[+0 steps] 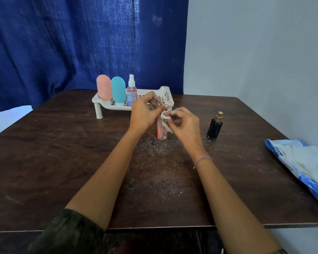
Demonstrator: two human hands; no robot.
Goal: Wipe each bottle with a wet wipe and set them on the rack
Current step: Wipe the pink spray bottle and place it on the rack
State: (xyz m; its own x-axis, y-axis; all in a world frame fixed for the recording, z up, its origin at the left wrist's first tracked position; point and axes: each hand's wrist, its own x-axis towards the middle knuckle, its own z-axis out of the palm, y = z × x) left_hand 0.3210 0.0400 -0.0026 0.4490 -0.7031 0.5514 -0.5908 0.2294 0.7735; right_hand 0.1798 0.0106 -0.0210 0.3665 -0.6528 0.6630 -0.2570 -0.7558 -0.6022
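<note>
A small pink bottle [162,132] stands upright on the table in front of the rack. My left hand [145,111] pinches its top between thumb and fingers. My right hand [184,124] holds a crumpled white wet wipe [166,121] against the bottle's upper side. On the cream rack [165,93] stand a pink tube [104,88], a teal tube [118,89] and a clear spray bottle [131,91] with pink liquid. A black bottle [214,129] with a gold top stands on the table to the right.
A blue and white wipes pack [301,162] lies at the table's right edge. The dark wooden table [62,162] has whitish smears in the middle. A blue curtain hangs behind; a pale wall is on the right.
</note>
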